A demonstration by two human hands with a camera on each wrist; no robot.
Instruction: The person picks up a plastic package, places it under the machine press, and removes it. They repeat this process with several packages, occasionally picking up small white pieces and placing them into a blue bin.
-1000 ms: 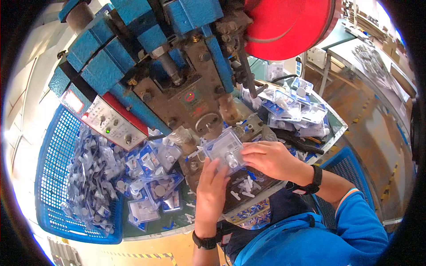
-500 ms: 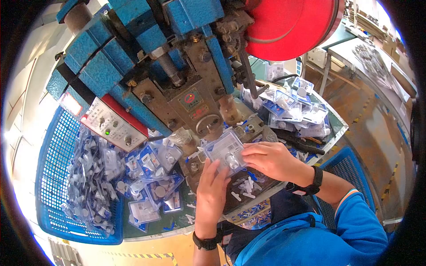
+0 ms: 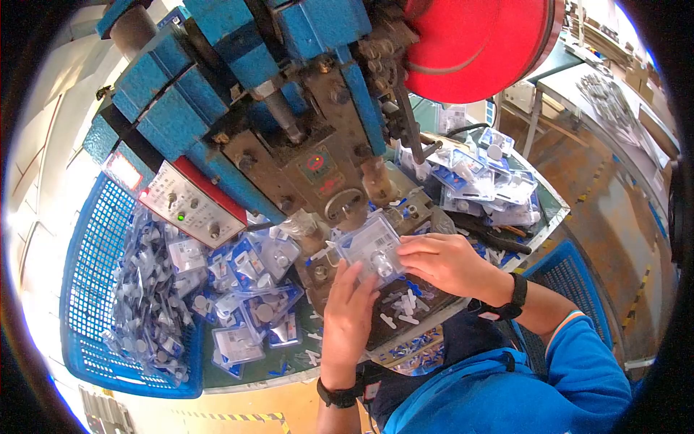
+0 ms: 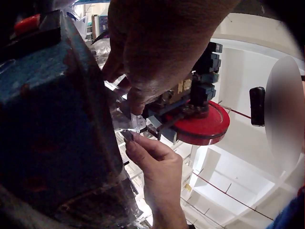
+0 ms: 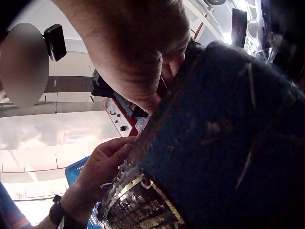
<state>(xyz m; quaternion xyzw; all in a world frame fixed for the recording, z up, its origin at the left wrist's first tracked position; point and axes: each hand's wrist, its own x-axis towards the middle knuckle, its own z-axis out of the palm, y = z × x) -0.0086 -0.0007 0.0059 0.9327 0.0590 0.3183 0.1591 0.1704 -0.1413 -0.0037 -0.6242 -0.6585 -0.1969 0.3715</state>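
Observation:
A clear blister pack (image 3: pixel 367 244) with a blue card and a barcode label lies under the press head (image 3: pixel 329 170). By the pack's near left edge, my left hand (image 3: pixel 345 325) holds it with fingers and thumb. My right hand (image 3: pixel 450 264) pinches the right edge, fingers on top. In the left wrist view, the right hand (image 4: pixel 157 164) has its thumb and forefinger together at the clear plastic (image 4: pixel 138 123). The machine's dark body hides part of both hands in the right wrist view.
A blue basket (image 3: pixel 76 318) full of packs stands at left, with loose packs (image 3: pixel 264 311) beside it. More packs (image 3: pixel 491 173) are piled at right. White and blue plastic scraps (image 3: pixel 405 304) litter the press bed. A red wheel (image 3: pixel 481 43) hangs above right.
The head view has shifted slightly. Both hands and the blister pack stay in nearly the same place under the press.

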